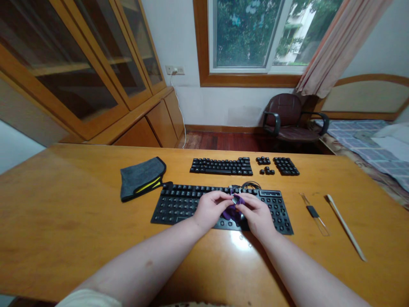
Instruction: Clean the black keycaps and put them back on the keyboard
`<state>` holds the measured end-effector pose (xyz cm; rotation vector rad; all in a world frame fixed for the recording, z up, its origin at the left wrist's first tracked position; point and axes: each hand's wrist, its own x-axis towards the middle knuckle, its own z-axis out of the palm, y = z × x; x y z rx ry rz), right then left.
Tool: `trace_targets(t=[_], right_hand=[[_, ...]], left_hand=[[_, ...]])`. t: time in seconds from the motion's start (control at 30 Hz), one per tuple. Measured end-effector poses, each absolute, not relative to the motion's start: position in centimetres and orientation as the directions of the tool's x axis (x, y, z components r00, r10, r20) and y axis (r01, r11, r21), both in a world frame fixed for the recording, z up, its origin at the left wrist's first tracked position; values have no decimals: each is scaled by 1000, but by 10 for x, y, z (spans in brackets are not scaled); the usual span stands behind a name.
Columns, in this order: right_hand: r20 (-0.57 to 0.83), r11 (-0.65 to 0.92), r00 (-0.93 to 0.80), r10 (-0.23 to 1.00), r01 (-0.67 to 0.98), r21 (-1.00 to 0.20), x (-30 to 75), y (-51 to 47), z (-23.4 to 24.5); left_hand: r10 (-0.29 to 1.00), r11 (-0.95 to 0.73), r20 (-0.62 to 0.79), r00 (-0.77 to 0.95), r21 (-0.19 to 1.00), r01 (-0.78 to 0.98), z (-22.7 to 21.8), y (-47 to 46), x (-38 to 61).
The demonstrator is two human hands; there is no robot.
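Observation:
My left hand (pixel 209 209) and my right hand (pixel 257 213) meet above the keyboard (pixel 179 209), fingertips pinched close together. Between them is a crumpled purple cloth (pixel 229 212), hanging down over the lower keys area. A small pale piece (pixel 235 200) shows at the left fingertips, partly wrapped in the cloth; it is too small to identify. The right fingers grip the cloth's right side. On the keyboard, the top row still carries black keycaps, while bare switches show across most of the other rows. The hands and cloth hide its middle.
Behind the keyboard, removed keycaps (pixel 221 166) lie in rows, with a number-pad group (pixel 286 166) to the right. A grey cloth (pixel 140 177) with yellow lining lies left. A wire keycap puller (pixel 313 212) and a pale stick (pixel 347 228) lie right. A coiled cable (pixel 252 185) sits behind.

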<state>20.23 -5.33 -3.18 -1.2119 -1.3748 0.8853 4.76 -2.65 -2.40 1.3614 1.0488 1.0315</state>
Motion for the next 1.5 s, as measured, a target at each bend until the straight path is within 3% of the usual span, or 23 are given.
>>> trace_targets(t=[0.3,0.67,0.87,1.27,1.37,1.5], right_hand=[[257,232,104,961,203,-951,203,-56,-32],[244,210,128,961,233,-949,203,-56,-33],[249,228,64,966,236,-945,201,-56,-27],[202,169,159,966,198,-966,203,-56,-32],[185,151,167,968,200,-968,202,-55,-30],[161,125,158,974,218,-968,200,-55,-28]], left_hand=[[967,83,-81,240,997,-1,-19,-29,50],[976,-33,17,216,997,70,-25,-28,48],[978,-3,-11,209,998,70,-21,-29,49],[971,0,-13,237,998,56,-22,-30,49],[971,-41,21,238,996,77,-23,-30,49],[949,-241,201,242,959,149,-26,-28,47]])
